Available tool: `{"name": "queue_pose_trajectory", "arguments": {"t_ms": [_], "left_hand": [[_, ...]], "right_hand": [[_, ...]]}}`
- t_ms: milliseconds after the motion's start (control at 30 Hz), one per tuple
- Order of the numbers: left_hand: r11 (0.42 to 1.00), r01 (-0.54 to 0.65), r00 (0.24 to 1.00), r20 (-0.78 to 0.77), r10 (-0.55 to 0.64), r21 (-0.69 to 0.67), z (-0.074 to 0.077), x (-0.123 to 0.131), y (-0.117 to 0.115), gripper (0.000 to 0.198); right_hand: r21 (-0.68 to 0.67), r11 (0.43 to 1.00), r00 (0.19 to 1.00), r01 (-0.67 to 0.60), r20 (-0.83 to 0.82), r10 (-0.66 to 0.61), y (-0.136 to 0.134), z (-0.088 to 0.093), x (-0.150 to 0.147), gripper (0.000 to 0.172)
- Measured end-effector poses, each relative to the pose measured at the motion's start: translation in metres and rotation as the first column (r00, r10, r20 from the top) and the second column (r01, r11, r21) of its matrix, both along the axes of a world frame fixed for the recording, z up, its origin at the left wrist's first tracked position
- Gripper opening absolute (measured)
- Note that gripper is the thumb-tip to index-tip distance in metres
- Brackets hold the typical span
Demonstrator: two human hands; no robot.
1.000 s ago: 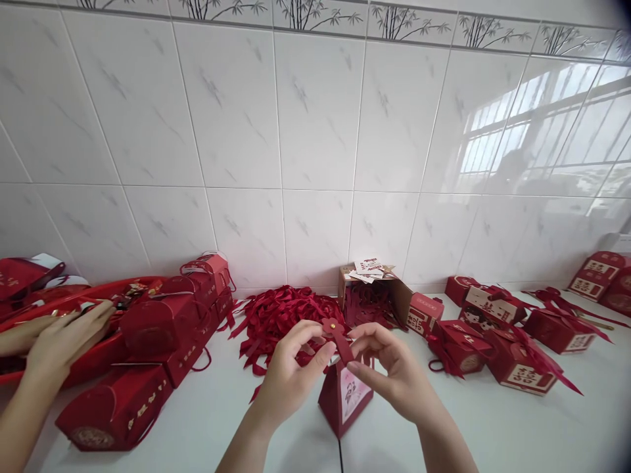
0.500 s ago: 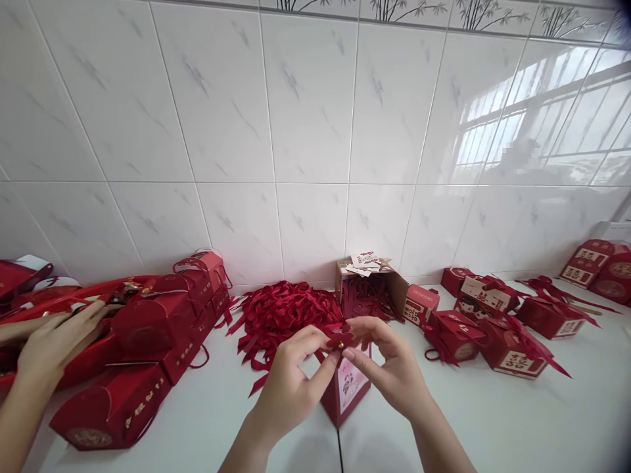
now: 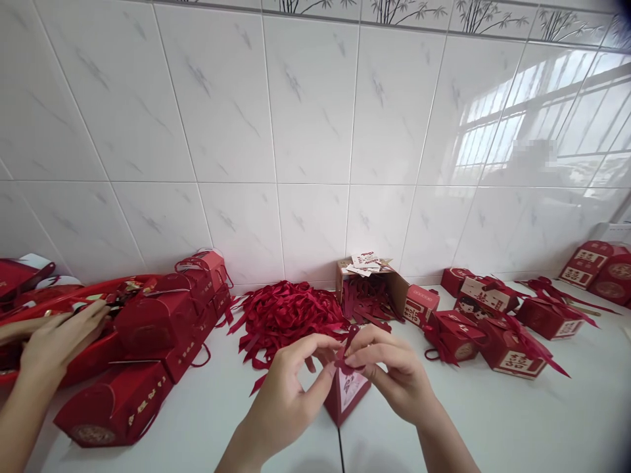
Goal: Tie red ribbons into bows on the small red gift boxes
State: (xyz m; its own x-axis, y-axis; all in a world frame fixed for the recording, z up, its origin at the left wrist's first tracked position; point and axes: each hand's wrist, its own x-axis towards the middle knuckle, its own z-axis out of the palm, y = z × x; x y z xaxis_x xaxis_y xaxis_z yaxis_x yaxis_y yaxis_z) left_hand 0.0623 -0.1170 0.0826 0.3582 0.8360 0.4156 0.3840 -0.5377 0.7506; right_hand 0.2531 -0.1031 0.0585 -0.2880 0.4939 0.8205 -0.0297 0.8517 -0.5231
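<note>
A dark red pyramid-shaped box [image 3: 335,401] stands on the white tabletop [image 3: 236,433], right in front of the person and between the two hands. It tapers upward, so its long axis runs roughly upright, with the narrow end up among the fingers and mostly hidden by them. One corner of its base points toward the person, just at the dark seam [image 3: 340,447] in the tabletop, and the side with the pale pink panel [image 3: 351,391] faces the person and somewhat to the right. At the top, a dark red tab [image 3: 349,365] lies between the fingertips. The left hand [image 3: 293,391] comes in from the left, its thumb and forefinger arched into a loop whose tips close on the tab's left side. The right hand [image 3: 394,368] has its fingers bent and bunched, with the forefinger tip pressing on the tab; its thumb tip is partly covered, so its exact place is hard to tell. Just behind the hands lies a heap of red ribbons [image 3: 288,315], and beside it an open cardboard box [image 3: 400,295] with small printed cards [image 3: 365,261] on top. Ribbon-tied red boxes [image 3: 515,348] stand to the right. On the left, a stack of red boxes [image 3: 158,322] rises beside a red tray [image 3: 89,358], where another person's hand [image 3: 56,341] reaches in.
</note>
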Motion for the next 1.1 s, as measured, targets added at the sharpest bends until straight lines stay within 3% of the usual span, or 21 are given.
{"name": "queue_pose_trajectory", "arguments": {"t_ms": [100, 333, 500, 900, 1100], "left_hand": [[1.000, 0.010, 0.997, 0.077, -0.012, 0.022, 0.001, -0.002, -0.005, 0.023], [0.952, 0.251, 0.962, 0.062, -0.265, 0.173, 0.006, -0.001, -0.011, 0.031], [0.943, 0.321, 0.945, 0.036, -0.325, 0.092, 0.007, -0.006, -0.010, 0.020], [0.939, 0.287, 0.951, -0.059, -0.303, -0.188, 0.011, -0.007, -0.011, 0.014], [0.956, 0.217, 0.969, -0.074, -0.236, -0.199, 0.007, -0.004, -0.005, 0.010]], "right_hand": [[0.011, 0.996, 0.996, -0.090, -0.006, 0.090, -0.002, 0.002, 0.002, 0.027], [-0.047, 0.973, 0.974, -0.226, -0.049, 0.223, -0.006, 0.000, 0.000, 0.024], [-0.063, 0.966, 0.967, -0.253, -0.038, 0.251, -0.005, -0.001, 0.000, 0.024], [-0.067, 0.979, 0.971, -0.193, 0.134, 0.201, -0.007, -0.002, 0.002, 0.034], [0.021, 0.999, 0.972, -0.044, 0.233, 0.037, -0.004, -0.003, 0.006, 0.027]]}}
